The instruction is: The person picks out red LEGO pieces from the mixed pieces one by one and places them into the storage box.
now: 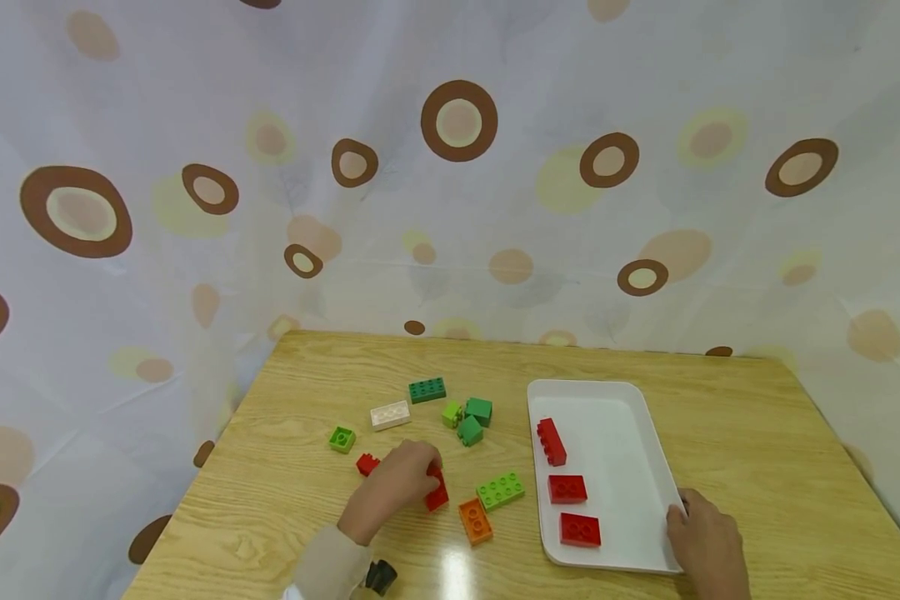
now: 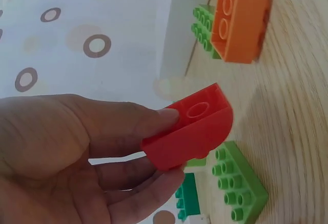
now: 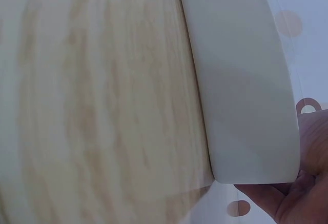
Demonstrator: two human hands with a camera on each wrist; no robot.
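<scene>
My left hand pinches a red toy building brick between thumb and fingers, over the table's left half. In the left wrist view that brick has its hollow underside partly showing and one rounded end. Just beyond the left hand, another small red brick lies on the wood, partly hidden by the hand. My right hand grips the white tray at its near right corner, thumb over the rim. The right wrist view shows the tray's outer wall. Inside the tray lie three red bricks along the left side.
An orange brick and a light green brick lie between left hand and tray. Farther back are a white brick, a dark green brick and several smaller green ones. A patterned curtain hangs behind the table.
</scene>
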